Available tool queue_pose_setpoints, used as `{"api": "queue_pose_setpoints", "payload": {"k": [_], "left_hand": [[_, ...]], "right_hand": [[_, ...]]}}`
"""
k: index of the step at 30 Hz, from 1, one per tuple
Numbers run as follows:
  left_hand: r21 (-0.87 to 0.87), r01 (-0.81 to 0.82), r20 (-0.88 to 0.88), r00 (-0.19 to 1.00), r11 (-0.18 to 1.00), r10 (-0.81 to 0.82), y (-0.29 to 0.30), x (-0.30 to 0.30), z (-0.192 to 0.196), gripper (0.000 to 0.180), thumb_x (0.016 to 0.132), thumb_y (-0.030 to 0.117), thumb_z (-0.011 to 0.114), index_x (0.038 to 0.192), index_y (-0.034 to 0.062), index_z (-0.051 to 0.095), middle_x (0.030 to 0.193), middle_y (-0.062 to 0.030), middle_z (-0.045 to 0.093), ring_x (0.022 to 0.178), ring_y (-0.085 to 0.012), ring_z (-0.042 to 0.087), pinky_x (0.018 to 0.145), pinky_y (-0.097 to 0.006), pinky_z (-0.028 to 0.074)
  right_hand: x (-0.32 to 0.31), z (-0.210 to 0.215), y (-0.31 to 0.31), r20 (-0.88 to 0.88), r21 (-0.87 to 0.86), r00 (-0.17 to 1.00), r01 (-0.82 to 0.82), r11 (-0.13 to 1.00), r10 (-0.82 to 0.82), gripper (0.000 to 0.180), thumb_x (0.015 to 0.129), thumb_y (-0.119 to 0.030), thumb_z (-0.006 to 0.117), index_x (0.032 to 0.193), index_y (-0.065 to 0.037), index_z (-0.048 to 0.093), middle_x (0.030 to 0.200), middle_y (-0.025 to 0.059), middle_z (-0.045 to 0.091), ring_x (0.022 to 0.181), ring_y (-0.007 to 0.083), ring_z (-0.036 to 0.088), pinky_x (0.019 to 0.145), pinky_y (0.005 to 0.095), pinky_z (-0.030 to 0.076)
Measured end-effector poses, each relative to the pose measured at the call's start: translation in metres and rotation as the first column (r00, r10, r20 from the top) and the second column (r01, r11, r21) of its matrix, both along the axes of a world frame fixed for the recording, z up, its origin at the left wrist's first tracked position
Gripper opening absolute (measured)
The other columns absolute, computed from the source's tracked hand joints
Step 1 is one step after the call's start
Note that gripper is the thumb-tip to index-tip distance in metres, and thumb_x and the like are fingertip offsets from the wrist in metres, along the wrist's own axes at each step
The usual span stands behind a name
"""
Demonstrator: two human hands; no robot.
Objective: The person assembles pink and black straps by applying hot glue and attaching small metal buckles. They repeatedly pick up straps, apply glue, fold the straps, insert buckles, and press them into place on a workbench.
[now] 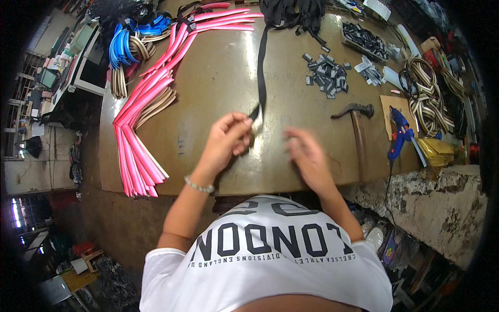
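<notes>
Pinching the near end of a long black flat webbing strap (pixel 261 78), the left hand (pixel 227 139) has thumb and fingertips pressed together on it above the worn brown metal-topped workbench (pixel 218 93). The strap runs away across the bench to a heap of black strap at the far edge. The right hand (pixel 307 156) hovers just beside, blurred; fingers loosely curled, grip cannot be told. Left: bundle of pink plastic strips (pixel 143 130), blue strips (pixel 122 44) beyond. Right: wooden-handled hammer (pixel 357 130), blue glue gun (pixel 399 132), pile of small dark metal clips (pixel 327 75).
</notes>
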State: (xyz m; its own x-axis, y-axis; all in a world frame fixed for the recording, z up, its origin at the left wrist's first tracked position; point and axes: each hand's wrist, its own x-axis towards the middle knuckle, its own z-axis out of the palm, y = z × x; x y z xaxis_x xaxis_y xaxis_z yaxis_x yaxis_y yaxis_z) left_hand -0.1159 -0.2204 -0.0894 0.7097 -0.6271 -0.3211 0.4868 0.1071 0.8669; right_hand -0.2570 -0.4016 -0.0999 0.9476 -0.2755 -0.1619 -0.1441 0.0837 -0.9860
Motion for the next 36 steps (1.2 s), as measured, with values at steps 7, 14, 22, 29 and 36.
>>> {"api": "queue_pose_setpoints", "payload": {"k": [7, 14, 22, 29, 36], "left_hand": [[0.335, -0.029, 0.419, 0.9, 0.942, -0.122, 0.039, -0.041, 0.007, 0.014, 0.092, 0.015, 0.07, 0.094, 0.0018, 0.064, 0.077, 0.003, 0.057, 0.067, -0.004, 0.049, 0.061, -0.02, 0.04], [0.49, 0.091, 0.562, 0.727, 0.867, -0.394, 0.04, -0.046, 0.017, 0.017, 0.091, 0.016, 0.07, 0.087, 0.0001, 0.065, 0.081, -0.001, 0.058, 0.07, -0.0064, 0.05, 0.063, -0.023, 0.042], [0.595, -0.24, 0.786, 0.374, 0.767, -0.492, 0.031, -0.095, 0.0, 0.019, 0.083, 0.025, 0.074, 0.086, 0.0077, 0.068, 0.121, -0.0084, 0.057, 0.124, -0.0342, 0.041, 0.106, -0.054, 0.026], [0.624, -0.45, 0.776, 0.259, 0.639, -0.575, 0.033, -0.091, -0.016, 0.048, 0.08, 0.044, 0.073, 0.124, 0.0286, 0.065, 0.15, -0.0114, 0.035, 0.144, -0.0431, 0.018, 0.109, -0.075, 0.004], [0.702, -0.376, 0.71, 0.293, 0.605, -0.641, 0.037, -0.086, -0.015, 0.055, 0.078, 0.048, 0.074, 0.131, 0.0367, 0.062, 0.154, -0.0117, 0.032, 0.145, -0.0431, 0.019, 0.11, -0.074, 0.006]], "right_hand": [[0.047, -0.012, 0.027, 0.034, 0.71, 0.961, -0.215, 0.671, 0.273, 0.021, 0.097, -0.019, 0.064, 0.106, 0.0, 0.062, 0.076, 0.0013, 0.058, 0.056, 0.0043, 0.048, 0.049, 0.0166, 0.038], [0.074, 0.001, -0.005, -0.133, 0.475, 0.916, -0.276, 0.835, 0.379, 0.024, 0.086, -0.03, 0.078, 0.095, -0.01, 0.066, 0.075, -0.0045, 0.06, 0.054, 0.0036, 0.05, 0.049, 0.0187, 0.04], [0.218, -0.02, -0.085, 0.181, -0.413, 0.926, -0.234, 0.881, 0.331, 0.033, 0.086, -0.028, 0.076, 0.098, 0.002, 0.07, 0.087, 0.0055, 0.068, 0.077, 0.0145, 0.062, 0.073, 0.0307, 0.051], [0.231, -0.047, -0.057, 0.273, -0.816, 0.962, 0.232, 0.53, -0.002, 0.051, 0.082, -0.031, 0.076, 0.12, -0.001, 0.061, 0.1, 0.0167, 0.067, 0.089, 0.0279, 0.064, 0.079, 0.0385, 0.052], [-0.014, -0.003, -0.064, 0.448, -0.792, 0.851, 0.52, 0.319, -0.274, 0.029, 0.082, -0.025, 0.078, 0.097, -0.004, 0.064, 0.101, 0.0125, 0.06, 0.103, 0.0288, 0.056, 0.094, 0.0405, 0.042]]}}
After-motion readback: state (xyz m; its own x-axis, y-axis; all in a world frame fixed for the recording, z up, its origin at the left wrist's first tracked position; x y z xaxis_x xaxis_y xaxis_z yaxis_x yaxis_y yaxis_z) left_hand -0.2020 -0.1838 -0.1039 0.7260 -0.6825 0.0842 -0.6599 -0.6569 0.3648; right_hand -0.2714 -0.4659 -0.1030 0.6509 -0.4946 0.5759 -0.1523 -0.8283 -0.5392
